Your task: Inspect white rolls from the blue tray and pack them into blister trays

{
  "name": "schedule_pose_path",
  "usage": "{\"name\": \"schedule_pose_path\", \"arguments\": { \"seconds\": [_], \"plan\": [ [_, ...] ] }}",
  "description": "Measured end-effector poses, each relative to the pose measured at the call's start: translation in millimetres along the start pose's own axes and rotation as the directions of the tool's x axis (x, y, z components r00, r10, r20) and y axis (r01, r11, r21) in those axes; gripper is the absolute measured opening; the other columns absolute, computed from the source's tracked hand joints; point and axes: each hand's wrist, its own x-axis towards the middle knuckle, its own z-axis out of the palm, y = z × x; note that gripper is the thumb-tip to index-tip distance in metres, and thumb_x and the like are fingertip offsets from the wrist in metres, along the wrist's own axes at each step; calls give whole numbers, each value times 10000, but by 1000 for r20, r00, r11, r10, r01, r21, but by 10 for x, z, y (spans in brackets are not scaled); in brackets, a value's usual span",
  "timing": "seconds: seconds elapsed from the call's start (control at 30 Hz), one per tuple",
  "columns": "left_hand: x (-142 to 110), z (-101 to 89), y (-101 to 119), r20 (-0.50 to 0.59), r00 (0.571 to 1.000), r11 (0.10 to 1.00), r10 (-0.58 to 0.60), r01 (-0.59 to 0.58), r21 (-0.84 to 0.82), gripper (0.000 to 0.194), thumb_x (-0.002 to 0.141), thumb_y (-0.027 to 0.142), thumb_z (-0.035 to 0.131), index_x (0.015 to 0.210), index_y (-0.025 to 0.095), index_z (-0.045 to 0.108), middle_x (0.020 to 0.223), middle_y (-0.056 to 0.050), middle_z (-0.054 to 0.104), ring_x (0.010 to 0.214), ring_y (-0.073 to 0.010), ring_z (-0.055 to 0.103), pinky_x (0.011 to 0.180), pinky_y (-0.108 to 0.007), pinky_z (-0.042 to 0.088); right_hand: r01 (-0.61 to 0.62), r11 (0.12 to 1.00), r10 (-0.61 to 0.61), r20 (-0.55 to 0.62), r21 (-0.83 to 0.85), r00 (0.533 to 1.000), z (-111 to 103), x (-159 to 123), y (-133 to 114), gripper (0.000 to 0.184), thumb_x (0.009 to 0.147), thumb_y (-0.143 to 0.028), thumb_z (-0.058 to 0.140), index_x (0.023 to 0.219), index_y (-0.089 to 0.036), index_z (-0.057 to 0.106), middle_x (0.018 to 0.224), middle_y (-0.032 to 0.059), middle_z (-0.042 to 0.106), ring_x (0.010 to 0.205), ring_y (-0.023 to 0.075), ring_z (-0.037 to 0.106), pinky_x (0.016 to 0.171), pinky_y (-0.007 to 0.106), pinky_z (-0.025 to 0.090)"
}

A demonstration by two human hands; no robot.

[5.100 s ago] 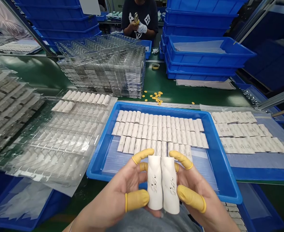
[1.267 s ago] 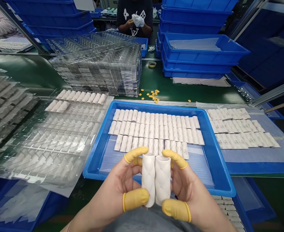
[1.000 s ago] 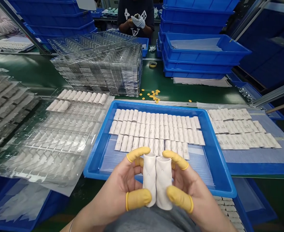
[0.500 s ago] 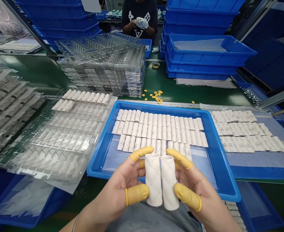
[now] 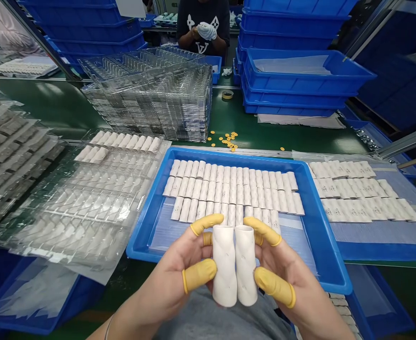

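Head: white tubes (image 5: 224, 267), marks (image 5: 246, 259) unreadable

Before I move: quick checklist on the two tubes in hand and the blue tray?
Left hand grips left tube, right hand grips right tube: ok.
Yellow finger cots on both hands: ok.
Rows of white tubes in the blue tray lined up: ok.
Marks on the held tubes readable: cannot tell, too faint.
Green bench free of loose bits: not ok, small yellow discs lie scattered behind the tray.
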Motion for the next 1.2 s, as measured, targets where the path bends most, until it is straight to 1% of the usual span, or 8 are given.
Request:
{"name": "schedule_pose_path", "arguments": {
  "seconds": [0.23,0.43,0.6,0.77,0.9,1.0,1.13,1.2],
  "plan": [
    [-20,-8,12,-14,999,999,-30,31,26,448,920,242,670,1341,368,582,1145,-51,698,882,-163,681,690,-234,558,-44,997,44,-10,61,999,-13,14,17,570,875,-388,787,1382,-421,531,1285,47,638,1148,258,611,853,380,549],
    [-39,-30,-26,-57,998,989,31,-22,148,559,829,291,786,1349,362,593,1248,-66,662,1180,-254,584,1015,-411,481,-33,997,36,-33,70,999,27,9,22,535,868,-379,795,1348,-414,563,1275,52,629,1041,238,648,742,338,570],
    [-40,-44,-37,-46,999,991,-10,16,134,583,844,273,768,1383,363,563,1192,-84,665,1133,-261,593,912,-397,532,-62,994,63,-9,94,998,44,1,45,621,832,-309,842,1354,-455,540,1171,18,643,728,133,659,632,287,557],
    [-47,-34,-7,-18,1000,995,-8,10,102,534,904,227,691,1395,381,547,1186,-77,665,1071,-235,622,788,-315,564,-21,997,21,1,79,1000,39,-19,29,560,880,-355,786,1373,-434,532,1268,43,632,1166,253,599,836,369,580],
    [-46,-27,0,-4,1000,997,6,-6,71,516,914,188,670,1379,385,563,1205,-63,670,1010,-196,647,770,-278,562,-32,997,31,2,75,1000,23,-19,27,527,923,-358,735,1390,-446,507,1289,39,649,1165,256,626,927,427,557],
    [-39,-19,-11,-17,1000,996,7,-5,84,494,907,213,683,1366,370,585,1209,-72,670,1058,-224,641,826,-320,562,-14,998,15,-9,63,1000,36,-1,40,501,923,-358,737,1371,-443,531,1312,36,639,1166,242,625,926,400,557],
    [-49,-12,-53,-43,999,994,3,2,105,582,844,256,767,1379,372,570,1235,-76,656,998,-224,668,846,-350,554,-4,998,6,-24,67,1000,70,-8,86,535,874,-326,798,1332,-472,562,1280,25,643,826,157,700,687,292,591],
    [-67,-16,-70,-39,999,992,-6,11,122,592,844,265,768,1382,399,560,1240,-57,656,937,-199,682,831,-339,553,1,999,0,-27,40,1000,71,-39,121,541,874,-313,799,1326,-490,561,1260,16,650,747,132,695,668,283,599]
  ]
}}
